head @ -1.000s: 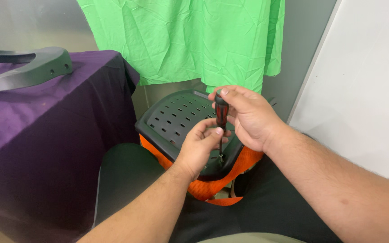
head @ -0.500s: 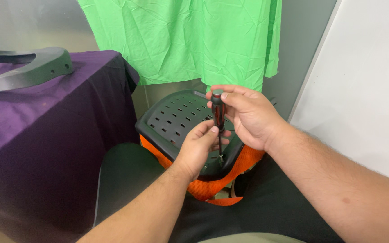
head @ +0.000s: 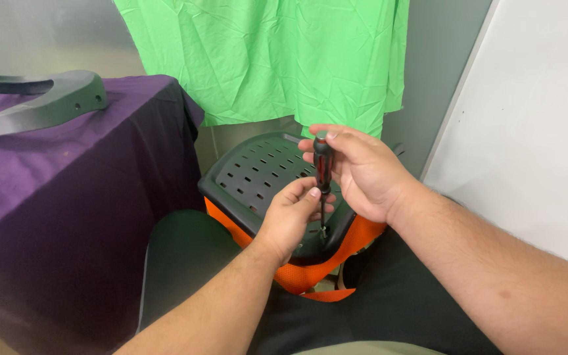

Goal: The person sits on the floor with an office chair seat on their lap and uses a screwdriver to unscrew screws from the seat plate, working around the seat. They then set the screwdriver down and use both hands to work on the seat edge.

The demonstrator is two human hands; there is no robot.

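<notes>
Right hand (head: 363, 174) gripping upright screwdriver (head: 322, 172), tip down, left hand (head: 292, 217) pinching shaft

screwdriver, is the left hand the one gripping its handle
No, the right hand grips the screwdriver handle, while the left hand pinches the shaft lower down.

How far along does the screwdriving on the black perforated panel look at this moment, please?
Done: the screwdriver stands upright, its tip on a screw at the panel edge. In hand: the right hand grips the handle, the left hand steadies the shaft. Left: whether the screw is seated cannot be told.
</notes>
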